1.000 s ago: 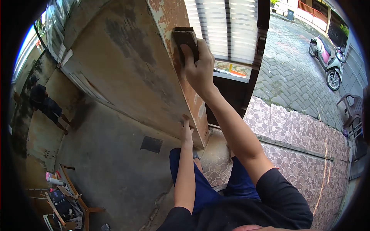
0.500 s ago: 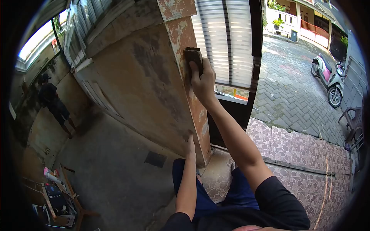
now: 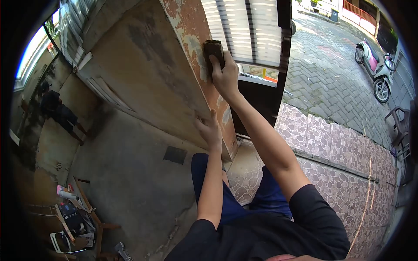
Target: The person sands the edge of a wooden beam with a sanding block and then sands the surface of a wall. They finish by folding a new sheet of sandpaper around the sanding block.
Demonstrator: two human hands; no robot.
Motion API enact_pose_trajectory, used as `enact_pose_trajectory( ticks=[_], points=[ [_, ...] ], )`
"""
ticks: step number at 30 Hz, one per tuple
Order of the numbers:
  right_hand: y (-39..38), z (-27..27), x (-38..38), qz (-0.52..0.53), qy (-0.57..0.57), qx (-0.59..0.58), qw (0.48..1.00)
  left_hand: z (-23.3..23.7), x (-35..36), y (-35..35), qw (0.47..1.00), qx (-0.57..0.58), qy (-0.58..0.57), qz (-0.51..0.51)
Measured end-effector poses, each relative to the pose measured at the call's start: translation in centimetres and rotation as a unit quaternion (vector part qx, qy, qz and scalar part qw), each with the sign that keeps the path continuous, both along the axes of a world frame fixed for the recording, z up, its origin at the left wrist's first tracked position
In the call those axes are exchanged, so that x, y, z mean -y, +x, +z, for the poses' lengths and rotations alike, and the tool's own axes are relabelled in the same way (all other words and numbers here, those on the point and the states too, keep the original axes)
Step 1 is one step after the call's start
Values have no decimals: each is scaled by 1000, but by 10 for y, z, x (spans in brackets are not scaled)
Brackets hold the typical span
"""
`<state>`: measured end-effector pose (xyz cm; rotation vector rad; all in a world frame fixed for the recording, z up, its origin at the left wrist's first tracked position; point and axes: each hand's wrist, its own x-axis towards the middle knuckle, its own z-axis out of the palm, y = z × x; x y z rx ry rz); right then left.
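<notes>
My right hand (image 3: 226,79) is closed around a dark brown sanding block (image 3: 212,52), its thumb lying along the near side. The block lies against the narrow end face of a wall, a pillar (image 3: 191,43) with patchy orange and pale peeling paint. Lower down, my left hand (image 3: 210,132) is open, fingers apart, at the corner where the pillar meets the stained wall (image 3: 152,74). It holds nothing that I can see. The block's sanding face is hidden against the pillar.
A dark-framed gate (image 3: 257,93) with striped panels stands right of the pillar. At far left another person (image 3: 58,106) stands by a wall. A wooden piece of furniture (image 3: 89,206) holds tools at lower left. A scooter (image 3: 376,69) is parked outside.
My left hand has moved up along the wall corner, and more of its fingers show. My right hand stays on the block against the pillar. The view has shifted slightly.
</notes>
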<state>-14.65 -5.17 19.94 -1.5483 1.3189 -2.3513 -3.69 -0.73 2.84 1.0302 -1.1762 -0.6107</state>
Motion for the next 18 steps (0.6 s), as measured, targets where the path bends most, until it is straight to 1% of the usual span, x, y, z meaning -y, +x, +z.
enact_pose_trajectory(
  ticks=[1,2,3,4,6,8,9,11,12,14,16,18],
  points=[
    [4,-9,-2,-16,-12,-7,1000,2,-1,2,1000,2,4,1],
    [10,-21,-8,-31,-24,-15,999,3,-2,5,999,37,25,12],
    [15,-45,-12,-25,-19,-20,999,8,-2,5,996,71,42,22],
    [22,-73,-20,-21,-15,-25,999,9,-2,3,996,71,42,22],
    [29,-119,-32,-20,9,-22,1000,9,-3,-1,998,14,45,34],
    [23,-122,-37,16,46,-15,999,10,-5,2,998,12,49,26],
    [20,-113,-33,11,47,-14,999,12,-4,2,999,5,50,18],
    [9,-80,-17,-12,37,-16,999,2,0,5,998,22,62,12],
    [1,-64,-5,-29,5,-32,999,0,4,6,997,37,67,14],
    [-1,-34,-3,33,46,21,998,-2,1,5,997,37,56,24],
    [8,-46,-8,3,21,7,1000,-2,2,3,998,30,38,38],
    [21,-80,-21,1,1,7,1000,0,3,0,998,22,11,53]
  ],
)
